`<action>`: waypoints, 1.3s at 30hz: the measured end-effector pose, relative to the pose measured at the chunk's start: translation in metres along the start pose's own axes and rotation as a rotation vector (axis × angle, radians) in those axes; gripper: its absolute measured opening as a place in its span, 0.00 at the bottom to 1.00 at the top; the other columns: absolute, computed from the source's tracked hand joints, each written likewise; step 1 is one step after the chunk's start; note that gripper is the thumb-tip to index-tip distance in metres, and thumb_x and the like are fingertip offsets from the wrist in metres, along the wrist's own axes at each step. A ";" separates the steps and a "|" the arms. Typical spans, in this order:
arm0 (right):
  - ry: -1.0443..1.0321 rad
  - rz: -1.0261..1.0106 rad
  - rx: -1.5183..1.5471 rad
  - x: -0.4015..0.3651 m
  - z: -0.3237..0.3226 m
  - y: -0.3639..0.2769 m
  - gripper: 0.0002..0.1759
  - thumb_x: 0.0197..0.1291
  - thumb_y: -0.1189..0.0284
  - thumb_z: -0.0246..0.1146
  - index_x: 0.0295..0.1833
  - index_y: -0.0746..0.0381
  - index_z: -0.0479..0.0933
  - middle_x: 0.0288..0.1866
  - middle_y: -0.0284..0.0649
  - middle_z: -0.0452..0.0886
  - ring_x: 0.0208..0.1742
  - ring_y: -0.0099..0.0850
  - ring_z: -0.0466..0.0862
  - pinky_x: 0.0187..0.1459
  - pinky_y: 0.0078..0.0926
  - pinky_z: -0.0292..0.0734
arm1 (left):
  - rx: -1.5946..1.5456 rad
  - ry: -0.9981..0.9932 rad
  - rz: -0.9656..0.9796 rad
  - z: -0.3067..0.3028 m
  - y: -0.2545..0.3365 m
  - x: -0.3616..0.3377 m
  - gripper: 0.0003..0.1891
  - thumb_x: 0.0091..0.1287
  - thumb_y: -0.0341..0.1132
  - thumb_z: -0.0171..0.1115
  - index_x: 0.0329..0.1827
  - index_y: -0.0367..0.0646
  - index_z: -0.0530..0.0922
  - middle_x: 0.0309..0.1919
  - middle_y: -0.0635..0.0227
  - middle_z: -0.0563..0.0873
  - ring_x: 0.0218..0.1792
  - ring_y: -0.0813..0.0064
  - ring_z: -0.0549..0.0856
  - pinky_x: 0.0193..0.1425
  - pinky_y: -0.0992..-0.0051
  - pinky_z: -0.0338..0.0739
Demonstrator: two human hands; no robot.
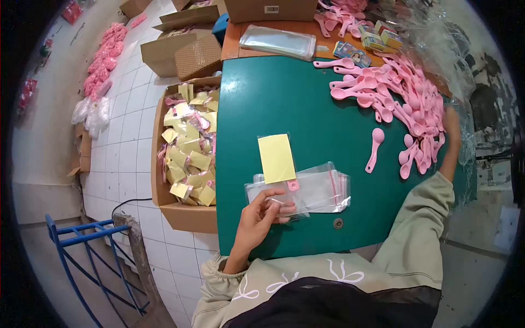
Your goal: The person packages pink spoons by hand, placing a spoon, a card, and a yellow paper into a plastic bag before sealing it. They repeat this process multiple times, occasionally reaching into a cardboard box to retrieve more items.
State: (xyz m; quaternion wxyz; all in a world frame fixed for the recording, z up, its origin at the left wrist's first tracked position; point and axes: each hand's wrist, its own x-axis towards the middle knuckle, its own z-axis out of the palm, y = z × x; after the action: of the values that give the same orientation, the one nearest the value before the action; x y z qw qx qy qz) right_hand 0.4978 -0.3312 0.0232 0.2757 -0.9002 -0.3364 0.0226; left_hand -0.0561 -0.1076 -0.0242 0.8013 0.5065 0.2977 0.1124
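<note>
My left hand [260,216] is at the near edge of the green tabletop, its fingers curled on the open end of a clear plastic bag [298,213]. In that bag sits a yellow card [276,157], and a pink spoon handle [293,186] pokes out below the card. Beneath lies a stack of clear plastic bags [322,188]. My right hand [452,123] reaches to the far right side of a heap of pink measuring spoons [410,98]; its fingers are not clearly visible. A single pink spoon [375,150] lies apart from the heap.
Left of the table [257,98], a cardboard box [188,218] holds many bagged yellow cards. At the back are a pack of clear bags [279,42], small boxes [380,35] and another carton [270,10]. A blue metal frame [82,238] stands at lower left.
</note>
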 end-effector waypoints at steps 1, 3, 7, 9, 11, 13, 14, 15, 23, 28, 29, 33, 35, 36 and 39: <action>0.063 -0.064 -0.689 0.018 -0.022 0.070 0.10 0.62 0.72 0.51 0.42 0.69 0.72 0.32 0.54 0.78 0.33 0.40 0.78 0.38 0.39 0.73 | 0.021 0.000 0.006 0.000 -0.001 0.000 0.15 0.72 0.30 0.47 0.60 0.36 0.68 0.46 0.54 0.83 0.48 0.68 0.84 0.46 0.76 0.82; 0.083 0.240 -0.723 -0.007 -0.013 0.034 0.13 0.62 0.72 0.49 0.44 0.71 0.72 0.33 0.57 0.78 0.33 0.44 0.78 0.41 0.43 0.73 | -0.008 0.007 0.026 -0.001 0.000 0.000 0.14 0.72 0.30 0.47 0.57 0.34 0.70 0.47 0.54 0.82 0.48 0.68 0.84 0.47 0.76 0.81; -0.154 -0.317 0.064 -0.141 0.095 -0.222 0.20 0.52 0.78 0.56 0.53 0.64 0.67 0.48 0.46 0.70 0.47 0.36 0.73 0.49 0.30 0.71 | -0.092 0.029 -0.013 0.006 0.007 -0.002 0.12 0.72 0.30 0.48 0.54 0.33 0.72 0.48 0.53 0.82 0.48 0.68 0.84 0.48 0.75 0.81; -0.450 -0.486 0.316 -0.186 0.129 -0.262 0.30 0.42 0.83 0.68 0.54 0.61 0.66 0.47 0.44 0.67 0.48 0.37 0.72 0.46 0.30 0.73 | -0.103 0.011 -0.008 0.007 0.007 -0.004 0.12 0.72 0.31 0.48 0.52 0.32 0.72 0.49 0.53 0.82 0.49 0.68 0.84 0.49 0.74 0.81; -0.494 -0.605 0.391 -0.208 0.157 -0.275 0.28 0.42 0.81 0.71 0.51 0.60 0.68 0.47 0.44 0.67 0.46 0.37 0.74 0.43 0.29 0.75 | -0.103 -0.032 0.003 0.006 0.005 -0.006 0.12 0.72 0.31 0.48 0.52 0.33 0.72 0.49 0.52 0.81 0.49 0.67 0.84 0.49 0.73 0.81; -0.469 -0.590 0.504 -0.220 0.177 -0.274 0.21 0.45 0.79 0.70 0.46 0.61 0.72 0.47 0.44 0.68 0.43 0.36 0.75 0.43 0.29 0.76 | -0.088 -0.094 0.010 0.002 0.003 -0.010 0.12 0.73 0.32 0.48 0.54 0.35 0.71 0.49 0.52 0.81 0.49 0.66 0.83 0.49 0.72 0.81; -0.459 -0.573 0.530 -0.223 0.180 -0.275 0.17 0.47 0.79 0.69 0.43 0.62 0.73 0.46 0.44 0.68 0.42 0.35 0.76 0.43 0.29 0.75 | -0.126 -0.104 -0.030 -0.001 0.007 -0.013 0.13 0.72 0.30 0.47 0.56 0.36 0.69 0.49 0.53 0.81 0.49 0.67 0.83 0.50 0.73 0.80; -0.450 -0.555 0.553 -0.224 0.182 -0.275 0.13 0.49 0.78 0.68 0.40 0.63 0.74 0.46 0.44 0.68 0.41 0.35 0.76 0.43 0.29 0.75 | -0.166 -0.115 -0.071 -0.006 0.014 -0.017 0.13 0.72 0.28 0.47 0.58 0.37 0.68 0.49 0.55 0.80 0.49 0.68 0.83 0.50 0.74 0.80; -0.600 -0.474 0.651 -0.217 0.176 -0.270 0.10 0.48 0.79 0.69 0.37 0.63 0.77 0.45 0.41 0.69 0.44 0.32 0.76 0.43 0.27 0.74 | 0.564 0.012 0.172 -0.004 0.013 -0.013 0.09 0.64 0.20 0.55 0.47 0.33 0.73 0.42 0.60 0.81 0.43 0.75 0.84 0.38 0.78 0.83; -0.722 -0.287 0.844 -0.214 0.174 -0.265 0.08 0.51 0.79 0.67 0.37 0.64 0.76 0.49 0.40 0.69 0.44 0.27 0.77 0.42 0.25 0.76 | 0.526 0.087 0.249 -0.001 0.010 -0.010 0.06 0.61 0.20 0.59 0.40 0.34 0.75 0.38 0.65 0.80 0.32 0.80 0.82 0.33 0.82 0.81; -0.782 -0.165 0.959 -0.215 0.174 -0.265 0.07 0.53 0.79 0.66 0.38 0.65 0.75 0.48 0.39 0.70 0.43 0.27 0.77 0.42 0.24 0.76 | 0.500 0.114 0.247 0.001 0.009 -0.010 0.06 0.61 0.21 0.60 0.39 0.34 0.75 0.37 0.65 0.80 0.32 0.80 0.82 0.32 0.82 0.80; -0.921 0.174 1.264 -0.219 0.181 -0.263 0.05 0.61 0.78 0.60 0.40 0.66 0.73 0.41 0.38 0.75 0.38 0.24 0.79 0.39 0.22 0.78 | 0.551 0.147 0.238 0.005 0.010 -0.007 0.05 0.59 0.22 0.62 0.37 0.34 0.75 0.36 0.67 0.79 0.32 0.80 0.82 0.31 0.83 0.79; -0.887 0.229 1.258 -0.222 0.183 -0.267 0.05 0.63 0.78 0.59 0.41 0.67 0.71 0.38 0.38 0.76 0.36 0.23 0.80 0.38 0.21 0.79 | 0.509 0.176 0.235 0.007 0.008 -0.006 0.05 0.59 0.22 0.62 0.36 0.34 0.75 0.36 0.66 0.79 0.31 0.80 0.82 0.30 0.83 0.79; -0.839 0.242 1.214 -0.224 0.182 -0.271 0.05 0.63 0.77 0.58 0.42 0.67 0.70 0.36 0.38 0.77 0.35 0.23 0.80 0.37 0.21 0.79 | 0.489 0.192 0.233 0.008 0.007 -0.005 0.05 0.59 0.22 0.63 0.35 0.34 0.75 0.36 0.66 0.79 0.31 0.80 0.82 0.30 0.83 0.78; -0.755 0.250 1.139 -0.228 0.186 -0.274 0.05 0.64 0.77 0.57 0.42 0.68 0.69 0.35 0.39 0.78 0.34 0.23 0.81 0.35 0.19 0.81 | 0.441 0.219 0.179 0.009 0.006 -0.005 0.04 0.60 0.22 0.62 0.34 0.34 0.75 0.36 0.67 0.79 0.31 0.81 0.82 0.30 0.85 0.78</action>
State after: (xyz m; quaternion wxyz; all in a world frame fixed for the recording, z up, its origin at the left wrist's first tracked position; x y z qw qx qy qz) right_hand 0.1171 -0.2125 -0.0274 0.5646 -0.5777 -0.2389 0.5388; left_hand -0.0540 -0.1140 -0.0144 0.6215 0.6781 0.3540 0.1692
